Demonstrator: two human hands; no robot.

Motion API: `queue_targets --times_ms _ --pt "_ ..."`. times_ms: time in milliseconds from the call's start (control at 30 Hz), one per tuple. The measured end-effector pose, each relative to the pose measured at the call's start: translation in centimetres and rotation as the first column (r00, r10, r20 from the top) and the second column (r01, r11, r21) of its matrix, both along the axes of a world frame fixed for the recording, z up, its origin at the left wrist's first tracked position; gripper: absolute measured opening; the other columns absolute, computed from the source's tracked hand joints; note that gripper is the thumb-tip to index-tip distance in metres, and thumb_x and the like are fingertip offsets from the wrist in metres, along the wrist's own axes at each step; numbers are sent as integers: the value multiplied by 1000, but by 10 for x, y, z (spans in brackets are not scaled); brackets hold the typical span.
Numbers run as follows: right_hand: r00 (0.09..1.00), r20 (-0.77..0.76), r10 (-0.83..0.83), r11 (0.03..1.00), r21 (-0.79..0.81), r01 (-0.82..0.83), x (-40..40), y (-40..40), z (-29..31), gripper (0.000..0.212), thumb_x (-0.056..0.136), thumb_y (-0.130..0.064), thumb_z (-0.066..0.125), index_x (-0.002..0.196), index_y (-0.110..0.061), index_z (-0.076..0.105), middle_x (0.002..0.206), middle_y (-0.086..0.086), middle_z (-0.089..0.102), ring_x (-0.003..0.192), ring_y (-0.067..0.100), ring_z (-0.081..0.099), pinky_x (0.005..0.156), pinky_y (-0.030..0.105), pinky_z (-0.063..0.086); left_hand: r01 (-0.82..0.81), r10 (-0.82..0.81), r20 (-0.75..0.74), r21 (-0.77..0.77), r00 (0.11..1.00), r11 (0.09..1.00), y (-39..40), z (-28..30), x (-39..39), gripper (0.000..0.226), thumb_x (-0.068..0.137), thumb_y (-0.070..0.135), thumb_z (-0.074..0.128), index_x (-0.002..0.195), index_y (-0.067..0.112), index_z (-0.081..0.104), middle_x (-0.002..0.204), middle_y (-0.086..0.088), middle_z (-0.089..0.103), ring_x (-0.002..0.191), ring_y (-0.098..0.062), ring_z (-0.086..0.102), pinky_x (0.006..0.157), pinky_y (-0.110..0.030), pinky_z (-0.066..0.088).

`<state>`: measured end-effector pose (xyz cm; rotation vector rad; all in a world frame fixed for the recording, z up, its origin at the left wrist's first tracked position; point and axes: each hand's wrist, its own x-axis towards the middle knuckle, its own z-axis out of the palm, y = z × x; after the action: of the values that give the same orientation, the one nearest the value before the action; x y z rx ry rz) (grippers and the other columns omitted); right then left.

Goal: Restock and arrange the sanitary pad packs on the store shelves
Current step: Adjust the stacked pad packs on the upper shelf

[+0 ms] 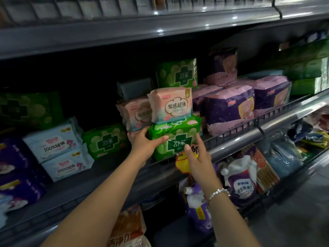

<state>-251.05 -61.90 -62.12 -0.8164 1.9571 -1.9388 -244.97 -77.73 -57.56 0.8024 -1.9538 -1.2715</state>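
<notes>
A green pad pack [178,134] with a dark cross logo sits at the front of the middle shelf [110,168]. My left hand [145,141] grips its left side, thumb across the front. My right hand [197,154] is at its right lower corner, fingers spread and touching it. A pink pad pack [171,105] rests on top of the green one, with a second pink pack [135,114] just behind and to the left. Another green pack [106,140] lies further left, and one stands upright [178,73] behind.
Purple pad packs [229,107] fill the shelf to the right behind a low black wire rail [236,130]. Light blue packs [58,150] and dark purple ones [16,168] lie at left. Detergent pouches [242,182] hang below. A yellow price tag [183,161] sits on the shelf edge.
</notes>
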Motion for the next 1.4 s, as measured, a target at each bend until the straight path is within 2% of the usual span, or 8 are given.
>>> queue_targets --times_ms 233,400,600,767,900,1033,1133,1400 --pt "993 -115 9 995 102 3 8 -11 -2 64 96 -37 52 152 -28 21 153 -2 30 141 11 11 114 34 16 71 -74 80 43 994 997 -21 -1 39 70 75 15 80 136 14 45 117 2 59 101 -13 58 83 -23 47" --pt "986 -166 -24 986 156 50 12 -16 1 64 96 -39 51 151 -28 23 154 -6 30 141 12 11 114 36 12 32 -29 -28 112 999 993 -21 17 23 128 47 53 86 151 29 15 137 4 47 120 -18 50 105 -42 44" --pt "982 -174 -73 981 167 103 12 -21 2 65 94 -41 54 151 -25 25 153 0 31 142 18 12 114 34 13 -64 86 -98 212 991 975 -18 18 7 108 51 70 76 144 31 36 138 -2 54 119 -25 57 100 -46 48" --pt "975 -198 -100 959 242 147 10 -26 1 63 93 -47 51 149 -29 27 156 -6 26 143 22 10 115 41 6 -48 67 -95 188 993 981 -19 18 5 82 76 54 73 144 25 36 138 -4 52 119 -26 56 100 -44 48" --pt "970 -218 -109 960 230 159 13 -27 2 60 93 -46 53 147 -29 33 156 -13 24 143 15 9 117 41 4 -62 79 -97 161 992 985 -19 16 8 69 79 47 72 135 20 43 128 -5 58 107 -23 61 81 -31 53" --pt "973 -214 -88 970 203 132 18 -28 2 61 93 -43 55 147 -26 32 157 -6 20 145 10 3 116 38 2 -59 80 -121 164 990 985 -22 25 9 106 54 62 83 141 29 32 132 -2 57 110 -24 61 90 -41 54" --pt "975 -206 -78 975 188 118 21 -30 1 66 92 -44 55 149 -25 28 158 0 18 146 11 1 117 37 4 13 3 -84 192 996 981 -25 28 7 124 27 70 86 137 32 42 127 -1 62 107 -24 65 91 -46 54" --pt "971 -230 -62 972 206 111 26 -32 7 66 93 -44 54 150 -25 27 157 0 21 146 13 4 118 40 6 75 -5 -201 343 980 936 -27 19 18 71 66 39 85 128 26 52 117 -6 68 98 -25 69 86 -45 57"
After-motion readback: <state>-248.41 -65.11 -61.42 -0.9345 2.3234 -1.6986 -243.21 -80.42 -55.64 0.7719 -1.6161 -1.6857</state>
